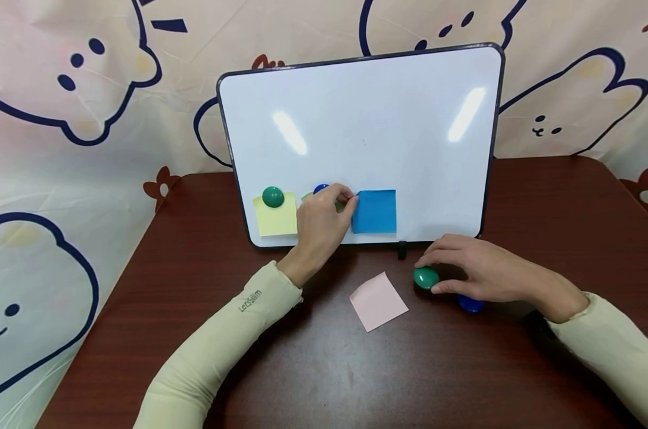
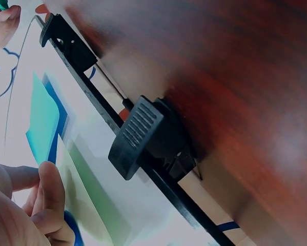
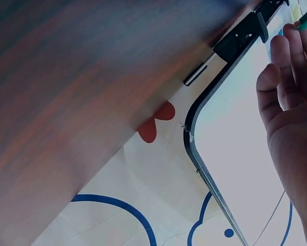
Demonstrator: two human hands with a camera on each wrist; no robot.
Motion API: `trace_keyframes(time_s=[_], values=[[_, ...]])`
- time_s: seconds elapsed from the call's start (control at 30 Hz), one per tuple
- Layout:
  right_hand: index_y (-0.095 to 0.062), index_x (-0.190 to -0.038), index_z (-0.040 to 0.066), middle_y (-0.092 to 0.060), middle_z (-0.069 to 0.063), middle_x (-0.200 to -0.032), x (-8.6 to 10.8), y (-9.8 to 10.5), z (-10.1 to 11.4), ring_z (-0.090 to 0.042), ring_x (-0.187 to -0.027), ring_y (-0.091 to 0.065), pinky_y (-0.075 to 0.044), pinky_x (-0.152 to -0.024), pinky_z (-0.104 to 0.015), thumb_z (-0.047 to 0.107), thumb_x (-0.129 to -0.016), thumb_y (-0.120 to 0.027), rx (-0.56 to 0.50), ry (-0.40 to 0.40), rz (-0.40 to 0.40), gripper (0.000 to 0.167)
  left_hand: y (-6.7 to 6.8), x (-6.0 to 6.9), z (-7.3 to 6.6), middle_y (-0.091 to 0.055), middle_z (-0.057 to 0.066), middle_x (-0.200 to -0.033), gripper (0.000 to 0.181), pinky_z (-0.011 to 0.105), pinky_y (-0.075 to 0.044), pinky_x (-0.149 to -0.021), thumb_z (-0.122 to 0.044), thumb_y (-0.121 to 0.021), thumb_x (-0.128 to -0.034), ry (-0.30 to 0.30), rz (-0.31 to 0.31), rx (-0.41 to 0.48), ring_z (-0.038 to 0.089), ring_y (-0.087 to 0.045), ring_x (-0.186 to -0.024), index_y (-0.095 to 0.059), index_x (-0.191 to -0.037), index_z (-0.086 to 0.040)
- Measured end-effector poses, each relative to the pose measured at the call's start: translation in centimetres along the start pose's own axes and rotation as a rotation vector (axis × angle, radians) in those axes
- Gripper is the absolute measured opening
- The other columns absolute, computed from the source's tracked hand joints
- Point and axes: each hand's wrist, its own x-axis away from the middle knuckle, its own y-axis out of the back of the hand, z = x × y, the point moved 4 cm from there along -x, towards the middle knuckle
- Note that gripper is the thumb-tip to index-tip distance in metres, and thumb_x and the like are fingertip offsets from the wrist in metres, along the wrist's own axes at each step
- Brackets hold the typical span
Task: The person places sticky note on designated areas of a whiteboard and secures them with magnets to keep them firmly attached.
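Note:
My left hand (image 1: 324,221) pinches the upper left corner of a blue sticky note (image 1: 376,212) against the lower part of a whiteboard (image 1: 367,131). My right hand (image 1: 482,268) holds a round green magnet (image 1: 426,277) between fingers and thumb, low over the table in front of the board. Beneath that hand a blue magnet (image 1: 470,304) shows in part. On the board's left, another green magnet (image 1: 273,196) sits on a yellow sticky note (image 1: 277,221). Behind my left hand, a second blue magnet (image 1: 321,187) and a pale green note (image 2: 81,192) are partly hidden.
A pink sticky note (image 1: 379,302) lies on the dark wooden table (image 1: 356,375). Black clip feet (image 2: 143,136) hold the board's bottom edge. A patterned cloth (image 1: 184,59) hangs behind. Something black (image 1: 538,326) lies partly covered near my right wrist.

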Motion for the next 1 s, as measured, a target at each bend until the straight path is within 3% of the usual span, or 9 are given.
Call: trace_keyframes(time_s=[0.2,0.5,1.0], values=[[-0.065,-0.124,0.032,-0.06,0.019,-0.121,-0.1,0.1,0.0,0.0,-0.111,-0.054,-0.055,-0.092,-0.032,0.038,-0.087,-0.077,0.017,0.001,-0.017,0.04,0.1,0.1,-0.1,-0.076,0.005,-0.086,0.016,0.03,-0.054,-0.063,-0.024,-0.072,-0.0925,-0.001,-0.002,-0.003,0.017,-0.07,-0.075,-0.073,-0.091,-0.008],[-0.07,-0.121,0.023,-0.066,0.011,-0.116,-0.3,0.8,-0.2,-0.004,-0.106,-0.058,-0.057,-0.086,-0.033,0.036,-0.081,-0.083,0.142,-0.003,-0.177,0.044,0.1,0.0,-0.1,-0.076,0.005,-0.085,0.016,0.029,-0.053,-0.061,-0.024,-0.072,-0.0923,-0.005,-0.004,-0.006,0.016,-0.07,-0.074,-0.073,-0.091,-0.008],[-0.069,-0.124,0.02,-0.068,0.005,-0.117,-0.3,1.2,0.0,-0.01,-0.106,-0.06,-0.058,-0.083,-0.037,0.029,-0.079,-0.084,0.149,0.012,-0.252,0.049,0.1,0.0,0.0,-0.076,0.005,-0.086,0.015,0.03,-0.054,-0.063,-0.024,-0.073,-0.0915,-0.017,-0.003,-0.015,0.016,-0.07,-0.075,-0.074,-0.092,-0.009]])
